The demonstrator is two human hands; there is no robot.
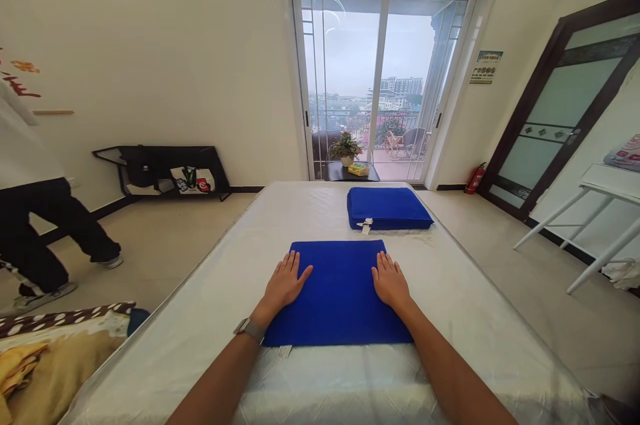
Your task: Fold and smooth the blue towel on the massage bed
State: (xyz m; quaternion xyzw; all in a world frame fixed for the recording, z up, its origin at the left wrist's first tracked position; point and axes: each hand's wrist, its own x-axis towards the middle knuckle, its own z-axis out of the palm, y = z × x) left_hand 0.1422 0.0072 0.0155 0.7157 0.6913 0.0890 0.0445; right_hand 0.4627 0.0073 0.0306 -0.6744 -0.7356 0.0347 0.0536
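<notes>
A blue folded cloth (340, 298) lies flat on the plastic-covered mattress (320, 385) in front of me, a small white tag showing at its near edge. On its left edge rests my left hand (286, 279), palm down with the thumb apart from the fingers; a watch is on that wrist. My right hand (391, 279) lies flat on the opposite edge, its fingers stretched out. Neither hand grips anything. Beyond the cloth, to the right, sits a stack of folded blue cloths (390, 205) with white tags at its front corner.
A person (35, 198) in black trousers stands at the left. Bedding (65, 358) is heaped by the mattress's left side. Past the far end are a small black table (367, 175) with a potted plant and sliding glass doors. A white stool (595, 185) stands at the right.
</notes>
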